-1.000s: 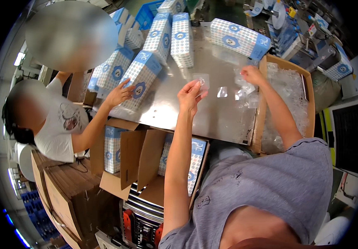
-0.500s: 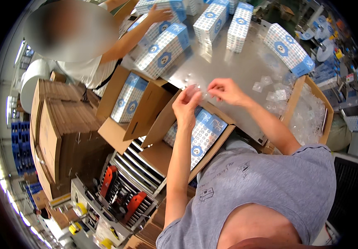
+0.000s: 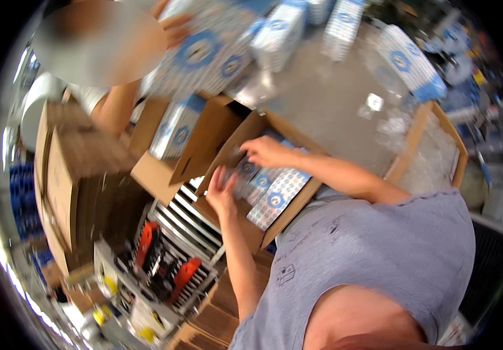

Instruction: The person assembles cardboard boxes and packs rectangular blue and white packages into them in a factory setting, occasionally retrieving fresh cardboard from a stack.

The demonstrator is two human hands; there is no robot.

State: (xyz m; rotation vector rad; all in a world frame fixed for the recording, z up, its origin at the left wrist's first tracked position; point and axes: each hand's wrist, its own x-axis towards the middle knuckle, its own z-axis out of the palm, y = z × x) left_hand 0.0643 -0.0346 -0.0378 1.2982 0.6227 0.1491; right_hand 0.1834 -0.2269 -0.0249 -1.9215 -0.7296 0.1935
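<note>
Near the frame's centre, both hands reach into an open cardboard carton (image 3: 289,213): the left hand (image 3: 221,191), fingers spread, and the right hand (image 3: 266,153), fingers curled, together hold a clear bag (image 3: 241,175) over blue-and-white patterned boxes (image 3: 278,195) lying flat, packed side by side. Whether either hand truly pinches it is too blurred to tell.

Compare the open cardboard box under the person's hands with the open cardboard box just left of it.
The box under the hands holds blue-and-white cartons lying flat; the left box holds one standing on end. Both the left hand and the right hand reach into the first; no hand is in the left box. The first sits nearer the person, the other nearer the co-worker. Both are brown, flaps open.
</note>
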